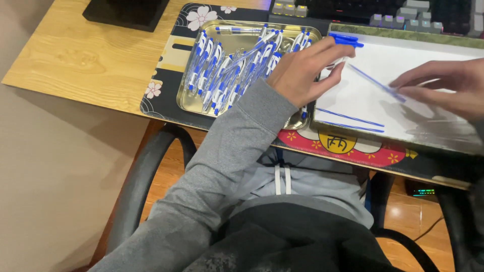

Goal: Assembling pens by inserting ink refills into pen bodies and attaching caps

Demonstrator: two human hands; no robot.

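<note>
Two hands work here: our left hand [302,70] grips a pen barrel [337,63] at the white tray's [353,95] left edge, our right hand [443,88] pinches a blue refill [375,83], which we judge might bend if misaligned.

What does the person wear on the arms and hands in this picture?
The left arm is covered by a long grey knitted sleeve that ends at the wrist. The left hand is bare, with no glove, ring or watch visible. The right hand is also bare; its wrist and sleeve lie outside the picture.
</note>
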